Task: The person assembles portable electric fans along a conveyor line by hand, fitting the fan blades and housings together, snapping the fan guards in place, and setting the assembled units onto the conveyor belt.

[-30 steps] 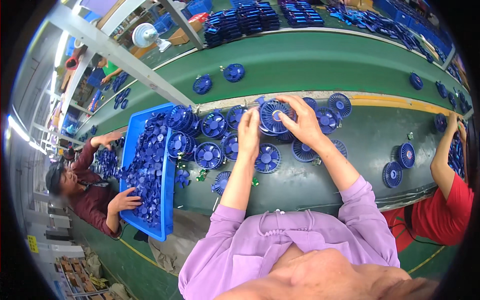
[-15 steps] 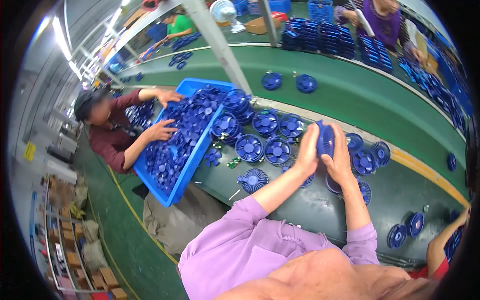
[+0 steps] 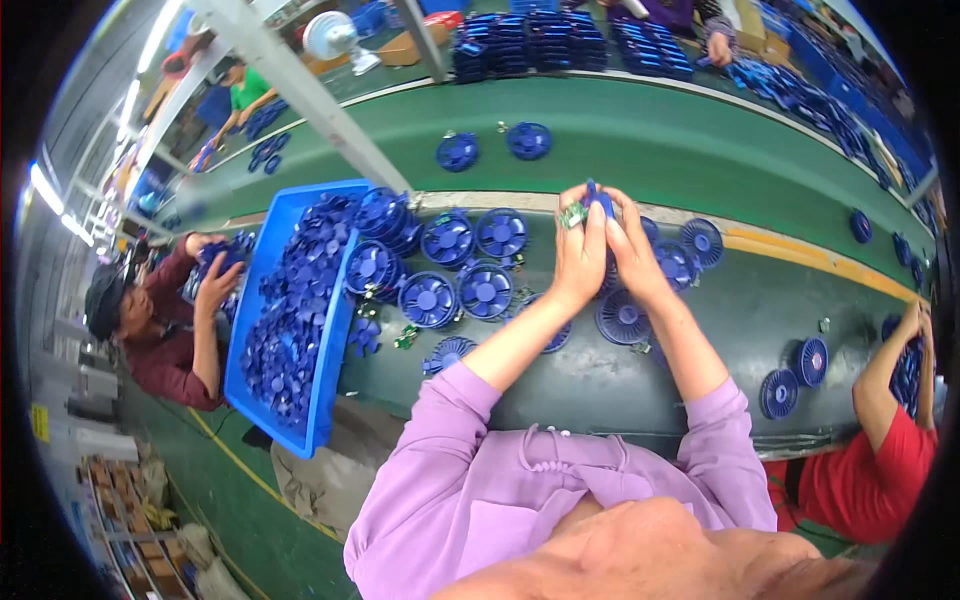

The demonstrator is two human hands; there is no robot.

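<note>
Between my left hand (image 3: 580,258) and my right hand (image 3: 636,252), a blue round fan housing (image 3: 599,199) is pressed on edge, mostly hidden by palms and fingers. A small green circuit board (image 3: 572,215) shows at my left fingers. Both hands are closed on the housing, above the far side of the dark green bench (image 3: 540,385). To their left lie several blue fan housings (image 3: 428,299) with blades inside. Beneath and right of my hands are a ribbed blue grille (image 3: 622,318) and more round fan parts (image 3: 676,264).
A blue crate (image 3: 335,385) of loose fan blades stands at the left, a co-worker (image 3: 160,335) beside it. Beyond the bench runs a green conveyor belt (image 3: 640,140) carrying housings. A metal post (image 3: 310,95) rises at its edge. A red-clothed person (image 3: 865,475) works at the right.
The view has swung, so the bench appears farther left. My hands have tilted the housing, and a green board now shows. The left co-worker has lifted blue parts out beside the crate.
</note>
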